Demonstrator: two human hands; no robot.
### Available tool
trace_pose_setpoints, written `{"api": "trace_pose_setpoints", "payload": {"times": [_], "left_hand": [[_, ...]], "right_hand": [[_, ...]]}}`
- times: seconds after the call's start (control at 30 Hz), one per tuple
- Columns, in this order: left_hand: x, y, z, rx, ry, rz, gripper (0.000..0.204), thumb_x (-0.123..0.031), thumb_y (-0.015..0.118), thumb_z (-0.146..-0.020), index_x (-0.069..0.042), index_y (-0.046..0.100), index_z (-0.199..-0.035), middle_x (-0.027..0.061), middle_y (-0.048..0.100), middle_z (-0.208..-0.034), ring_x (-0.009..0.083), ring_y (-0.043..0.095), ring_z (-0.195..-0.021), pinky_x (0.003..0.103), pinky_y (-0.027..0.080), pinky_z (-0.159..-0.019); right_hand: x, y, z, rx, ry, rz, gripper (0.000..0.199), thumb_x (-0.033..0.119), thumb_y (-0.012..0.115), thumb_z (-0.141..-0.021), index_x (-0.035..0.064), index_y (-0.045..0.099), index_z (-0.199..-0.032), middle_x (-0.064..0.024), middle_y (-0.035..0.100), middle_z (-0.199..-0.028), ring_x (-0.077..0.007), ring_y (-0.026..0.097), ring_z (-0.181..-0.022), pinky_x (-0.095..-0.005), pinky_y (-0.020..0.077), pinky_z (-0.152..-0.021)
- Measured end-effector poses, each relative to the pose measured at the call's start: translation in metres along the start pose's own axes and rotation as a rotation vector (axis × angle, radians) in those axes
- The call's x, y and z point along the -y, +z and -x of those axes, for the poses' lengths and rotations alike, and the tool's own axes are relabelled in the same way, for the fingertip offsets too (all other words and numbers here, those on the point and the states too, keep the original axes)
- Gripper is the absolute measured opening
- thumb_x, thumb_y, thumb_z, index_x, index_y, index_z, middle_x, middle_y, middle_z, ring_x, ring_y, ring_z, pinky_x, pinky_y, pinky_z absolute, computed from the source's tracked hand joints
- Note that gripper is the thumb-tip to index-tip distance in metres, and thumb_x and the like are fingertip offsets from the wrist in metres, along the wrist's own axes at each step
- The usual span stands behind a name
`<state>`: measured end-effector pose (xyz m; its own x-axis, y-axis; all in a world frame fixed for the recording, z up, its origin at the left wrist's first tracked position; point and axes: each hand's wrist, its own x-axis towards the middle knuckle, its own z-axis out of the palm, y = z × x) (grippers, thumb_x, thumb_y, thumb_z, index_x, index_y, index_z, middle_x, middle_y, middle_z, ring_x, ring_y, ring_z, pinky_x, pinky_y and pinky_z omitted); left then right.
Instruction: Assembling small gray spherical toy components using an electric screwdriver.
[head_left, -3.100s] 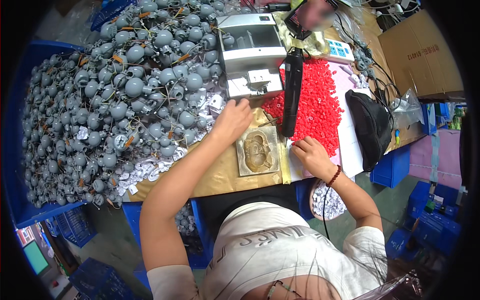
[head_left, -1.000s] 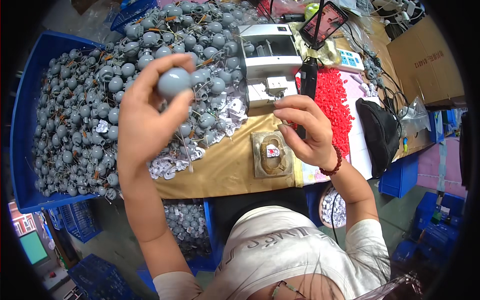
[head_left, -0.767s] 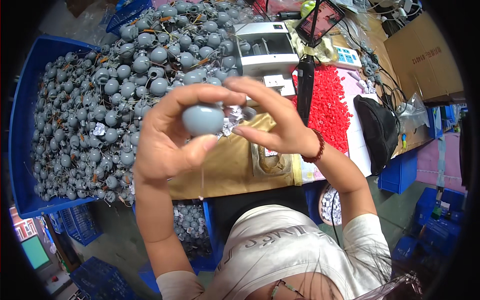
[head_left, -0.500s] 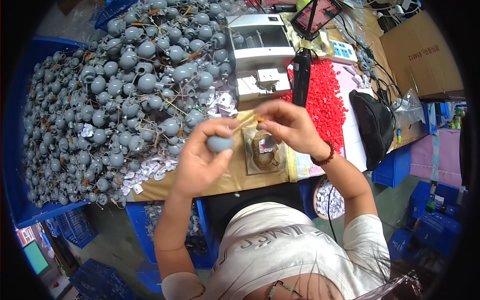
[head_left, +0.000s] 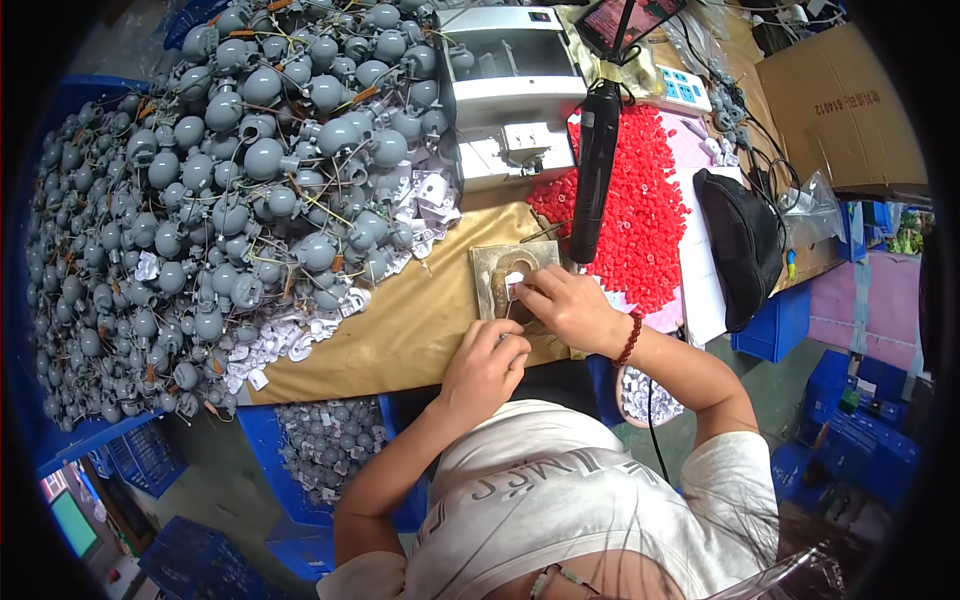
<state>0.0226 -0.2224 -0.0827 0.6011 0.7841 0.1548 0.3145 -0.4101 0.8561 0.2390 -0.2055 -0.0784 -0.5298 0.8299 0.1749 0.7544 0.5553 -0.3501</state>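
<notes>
My left hand [head_left: 486, 368] is curled closed at the table's front edge, just below a small square metal fixture [head_left: 484, 262]. The grey ball-shaped part seen in this hand earlier is now hidden by the fingers. Over the fixture's hollow, my right hand [head_left: 572, 312] has thumb and fingers pinched together, their tips against a small white plastic piece [head_left: 514, 283] that sits in it. Whatever is between those fingertips is too small to make out. A thin dark line runs from there toward my left hand.
Grey ball-shaped parts with wires [head_left: 263, 158] heap up on the left, with white plastic pieces [head_left: 300, 335] along their edge. A grey-white machine [head_left: 510, 105] stands behind the fixture. Red pieces [head_left: 640, 220], a black stand [head_left: 597, 170] and a black pouch [head_left: 738, 245] lie right.
Both hands have come lower and closer together. My left hand has moved right and turned over, hiding the grey ball-shaped part. My right hand has come down onto the white piece in the fixture.
</notes>
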Motion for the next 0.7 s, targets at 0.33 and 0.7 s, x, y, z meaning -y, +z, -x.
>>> {"api": "trace_pose_setpoints", "payload": {"times": [0.33,0.7], "left_hand": [[0.000,0.001,-0.005,-0.057,-0.055,-0.330,0.040,-0.004,0.072,-0.081,-0.006,0.064,-0.120,0.0137,0.058,-0.131,0.0348,0.053,-0.120,0.050,0.045,-0.099],[0.018,0.028,-0.015,-0.023,0.013,-0.618,0.056,-0.012,0.071,-0.082,-0.008,0.061,-0.136,0.0116,0.056,-0.140,0.0296,0.052,-0.127,0.048,0.041,-0.102]], "right_hand": [[0.013,-0.007,0.009,0.163,-0.010,0.170,0.036,0.015,0.066,-0.079,0.0002,0.066,-0.112,-0.0123,0.057,-0.110,-0.0281,0.061,-0.092,-0.0348,0.0569,-0.064],[-0.027,-0.042,0.038,0.067,0.586,-0.701,0.041,-0.001,0.072,-0.086,0.0055,0.063,-0.126,-0.0088,0.063,-0.110,-0.0201,0.066,-0.099,-0.0311,0.0555,-0.083]]}}
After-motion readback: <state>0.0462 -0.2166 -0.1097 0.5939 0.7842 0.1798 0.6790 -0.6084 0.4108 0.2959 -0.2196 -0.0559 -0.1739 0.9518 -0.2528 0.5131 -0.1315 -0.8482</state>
